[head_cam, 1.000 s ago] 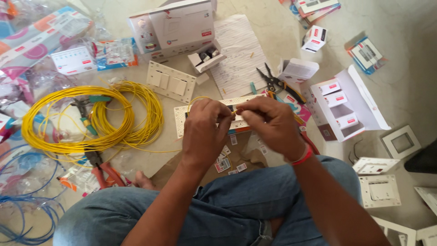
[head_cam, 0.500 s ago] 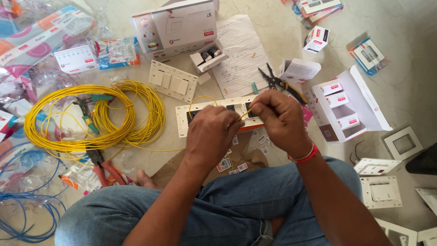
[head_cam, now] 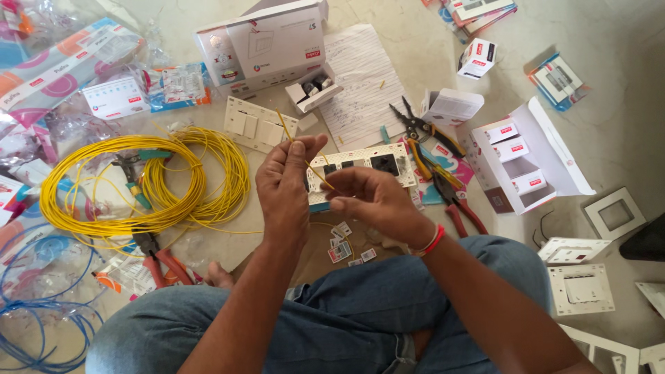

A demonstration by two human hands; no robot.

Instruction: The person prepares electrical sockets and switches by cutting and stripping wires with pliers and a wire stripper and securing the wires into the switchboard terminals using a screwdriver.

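Observation:
My left hand (head_cam: 285, 179) pinches a short piece of yellow wire (head_cam: 305, 161) between thumb and fingers, raised above the floor. My right hand (head_cam: 374, 199), with a red band at the wrist, grips the near edge of a white switch plate (head_cam: 361, 161) fitted with dark modules. The wire runs slanting from my left fingers down toward my right thumb. Both hands are over my lap, in front of my jeans-clad legs.
A yellow wire coil (head_cam: 138, 185) with a green-handled tool lies left, blue wire (head_cam: 41, 312) at bottom left. Red pliers (head_cam: 161, 262), cutters (head_cam: 417, 128), a second switch plate (head_cam: 260, 125), a lined paper sheet (head_cam: 360, 83), open boxes (head_cam: 526, 163) and white frames (head_cam: 582, 287) cover the floor.
My hands have drawn apart. The left hand rose with the yellow wire; the right hand dropped lower on the switch plate, which now shows between them.

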